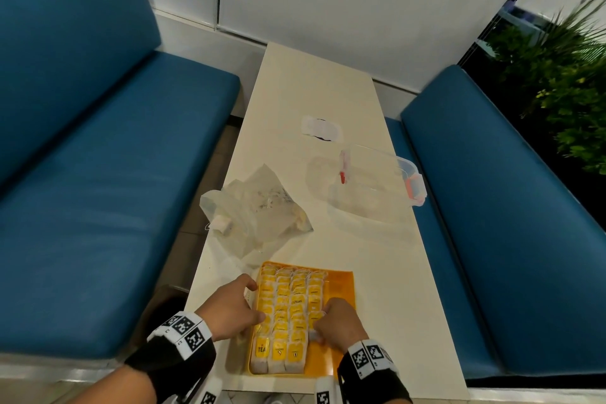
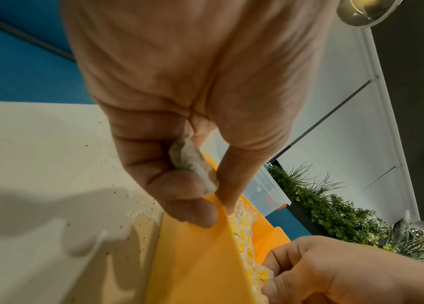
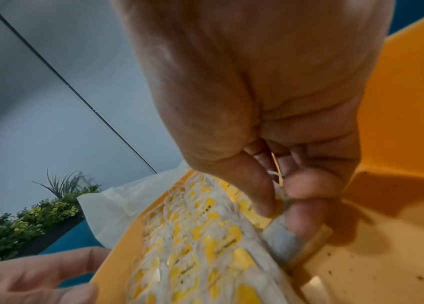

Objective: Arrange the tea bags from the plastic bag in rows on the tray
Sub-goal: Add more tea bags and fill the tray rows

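Note:
An orange tray (image 1: 341, 285) lies at the near end of the white table. Several rows of tea bags with yellow tags (image 1: 288, 311) fill its left part. My left hand (image 1: 236, 305) is at the tray's left rim (image 2: 200, 257), fingers curled round a grey tea bag (image 2: 193, 162). My right hand (image 1: 319, 321) is over the rightmost row and pinches another tea bag (image 3: 281, 240) between thumb and fingers, low on the tray floor (image 3: 400, 123). The crumpled plastic bag (image 1: 259, 207) lies beyond the tray, with a few tea bags inside.
A clear plastic container (image 1: 370, 190) with red clips stands at the right of the table, a small white packet (image 1: 321, 128) behind it. Blue benches (image 1: 114, 174) flank the table on both sides. A green plant (image 1: 564, 75) is at the far right.

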The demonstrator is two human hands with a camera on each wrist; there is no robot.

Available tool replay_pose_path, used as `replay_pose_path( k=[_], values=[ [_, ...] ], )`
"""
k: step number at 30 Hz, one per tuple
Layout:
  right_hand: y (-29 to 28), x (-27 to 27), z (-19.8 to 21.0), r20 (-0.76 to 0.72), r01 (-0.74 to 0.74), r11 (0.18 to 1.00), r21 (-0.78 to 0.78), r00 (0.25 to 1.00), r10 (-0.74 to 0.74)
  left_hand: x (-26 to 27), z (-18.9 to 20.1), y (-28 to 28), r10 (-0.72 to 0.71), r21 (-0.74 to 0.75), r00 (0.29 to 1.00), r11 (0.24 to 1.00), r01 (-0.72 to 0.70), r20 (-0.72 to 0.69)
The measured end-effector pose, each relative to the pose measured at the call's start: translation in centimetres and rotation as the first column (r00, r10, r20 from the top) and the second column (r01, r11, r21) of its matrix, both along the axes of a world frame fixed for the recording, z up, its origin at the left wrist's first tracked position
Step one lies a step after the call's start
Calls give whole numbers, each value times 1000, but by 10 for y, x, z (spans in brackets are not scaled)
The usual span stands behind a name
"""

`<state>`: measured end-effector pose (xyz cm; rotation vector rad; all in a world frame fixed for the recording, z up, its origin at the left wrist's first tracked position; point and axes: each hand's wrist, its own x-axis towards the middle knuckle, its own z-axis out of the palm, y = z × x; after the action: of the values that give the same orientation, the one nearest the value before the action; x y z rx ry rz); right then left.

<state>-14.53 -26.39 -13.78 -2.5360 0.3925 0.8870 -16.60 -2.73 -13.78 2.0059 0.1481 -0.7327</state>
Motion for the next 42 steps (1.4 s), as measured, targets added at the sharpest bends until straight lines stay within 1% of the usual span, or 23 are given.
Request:
replay_pose_path(
  k=[3, 10, 16, 22, 25, 26, 28, 30, 32, 33, 35, 37, 39, 42],
  values=[
    [1, -2, 0, 2, 60, 997, 41, 998, -60, 1, 0, 0, 5, -5, 1000, 1000, -5, 0],
    [2, -3, -2, 97, 19, 1000, 3, 995, -19, 1, -6, -1, 11, -29, 1000, 1000, -11, -13],
    [6, 2, 2, 148, 20, 1000, -8, 989, -18, 2, -8, 1, -9, -25, 1000, 1000, 8, -14],
    [8, 2, -6, 195, 57, 998, 27, 979, -61, 2, -7, 1, -25, -22, 1000, 999, 25, -4],
    [7, 0, -2, 197, 64, 996, 56, 978, -74, 1, -4, 4, -39, 0, 999, 999, 39, 4],
    [6, 0, 2, 207, 68, 995, 73, 975, -82, 1, -2, 6, -30, 1, 1000, 1000, 30, 7],
    [7, -1, 14, 274, 73, 990, 120, 956, -103, 1, 2, 10, 25, -35, 999, 999, -24, 25],
    [13, -2, 27, 405, 19, 989, 147, 911, -78, 3, 12, 12, 115, -122, 993, 986, -110, 34],
    [24, -5, 41, 541, -130, 966, 222, 841, -11, 5, 23, 10, 196, -210, 980, 960, -187, 24],
    [31, -8, 49, 592, -231, 936, 265, 806, 31, 6, 29, 7, 216, -240, 976, 949, -204, 27],
    [48, -17, 62, 649, -417, 849, 324, 751, 122, 9, 41, 1, 230, -280, 972, 937, -207, 50],
    [63, -22, 71, 678, -543, 783, 303, 700, 224, 13, 51, -6, 236, -328, 970, 923, -203, 62],
    [70, -21, 69, 681, -589, 765, 263, 675, 286, 15, 56, -10, 253, -372, 966, 902, -217, 50],
    [73, -17, 60, 663, -566, 799, 201, 679, 315, 17, 61, -14, 262, -379, 964, 897, -227, 42]
  ],
)
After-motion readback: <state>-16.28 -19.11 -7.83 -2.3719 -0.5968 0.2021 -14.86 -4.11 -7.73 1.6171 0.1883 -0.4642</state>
